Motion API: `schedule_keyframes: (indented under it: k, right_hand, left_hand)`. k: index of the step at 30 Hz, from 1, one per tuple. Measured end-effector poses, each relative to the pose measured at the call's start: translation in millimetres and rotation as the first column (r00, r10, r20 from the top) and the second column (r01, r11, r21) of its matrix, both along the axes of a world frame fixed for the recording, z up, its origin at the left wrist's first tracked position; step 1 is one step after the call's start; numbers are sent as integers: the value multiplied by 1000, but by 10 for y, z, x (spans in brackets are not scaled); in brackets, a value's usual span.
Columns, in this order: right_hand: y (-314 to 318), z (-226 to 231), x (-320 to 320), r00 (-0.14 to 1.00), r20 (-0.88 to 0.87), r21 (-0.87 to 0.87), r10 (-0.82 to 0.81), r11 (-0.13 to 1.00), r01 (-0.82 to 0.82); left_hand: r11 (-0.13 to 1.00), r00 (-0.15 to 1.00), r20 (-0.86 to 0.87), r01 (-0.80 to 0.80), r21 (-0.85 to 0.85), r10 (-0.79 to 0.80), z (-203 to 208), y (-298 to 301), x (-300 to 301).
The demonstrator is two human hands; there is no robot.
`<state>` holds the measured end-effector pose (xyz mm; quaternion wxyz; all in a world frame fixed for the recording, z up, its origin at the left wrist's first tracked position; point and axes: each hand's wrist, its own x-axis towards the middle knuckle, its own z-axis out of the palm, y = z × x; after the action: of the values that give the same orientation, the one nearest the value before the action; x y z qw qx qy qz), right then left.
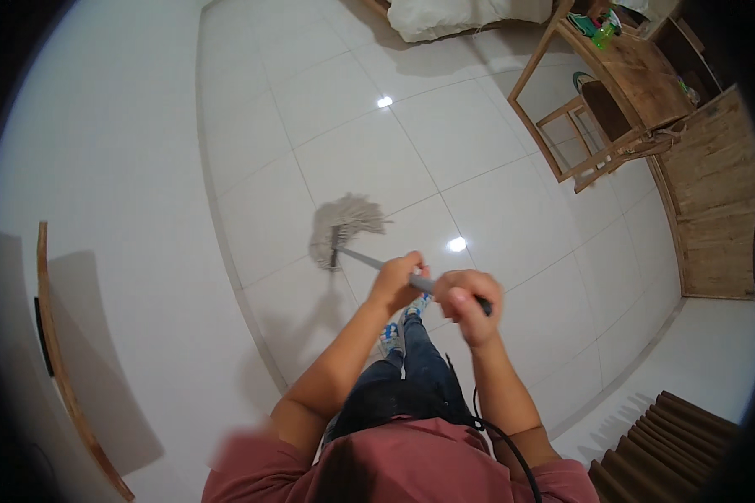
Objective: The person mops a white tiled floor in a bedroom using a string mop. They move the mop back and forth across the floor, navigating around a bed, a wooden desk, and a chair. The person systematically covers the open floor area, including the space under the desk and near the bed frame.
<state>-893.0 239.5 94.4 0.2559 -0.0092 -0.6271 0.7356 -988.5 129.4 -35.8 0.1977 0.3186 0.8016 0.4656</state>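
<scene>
A string mop with a grey handle and a greyish strand head (348, 220) rests on the white tiled floor (369, 142), ahead of my feet and a little left. My left hand (399, 281) is closed around the handle partway down. Higher up, my right hand (471, 303) grips the handle close to its dark end cap (484, 307). From my hands the handle slants forward and left to the dark clamp (335, 247) at the mop head, whose strands fan out to the right.
A white wall (126, 151) with a wooden-edged fixture (59, 352) runs along the left. At the far right stands a wooden desk (629, 71) with open legs, beside a wooden panel (717, 201). A bed edge with white cloth (461, 17) lies ahead; a brown curtain (671, 440) hangs lower right.
</scene>
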Motion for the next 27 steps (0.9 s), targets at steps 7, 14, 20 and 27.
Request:
schedule_keyframes:
  k: [7, 14, 20, 27]
  right_hand:
    - [-781, -525, 83, 938, 136, -98, 318, 947, -306]
    - [-552, -549, 756, 963, 138, -56, 234, 972, -228]
    - [106, -2, 2097, 977, 211, 109, -21, 994, -2]
    - [593, 625, 3718, 893, 168, 332, -418, 877, 348]
  left_hand:
    - [969, 985, -43, -173, -178, 168, -414, -1238, 193]
    - [967, 983, -83, -179, -183, 166, -339, -890, 821]
    - [1000, 992, -126, 18, 2, -17, -66, 167, 1816]
    - [899, 938, -105, 347, 267, -331, 276, 1432, 3476]
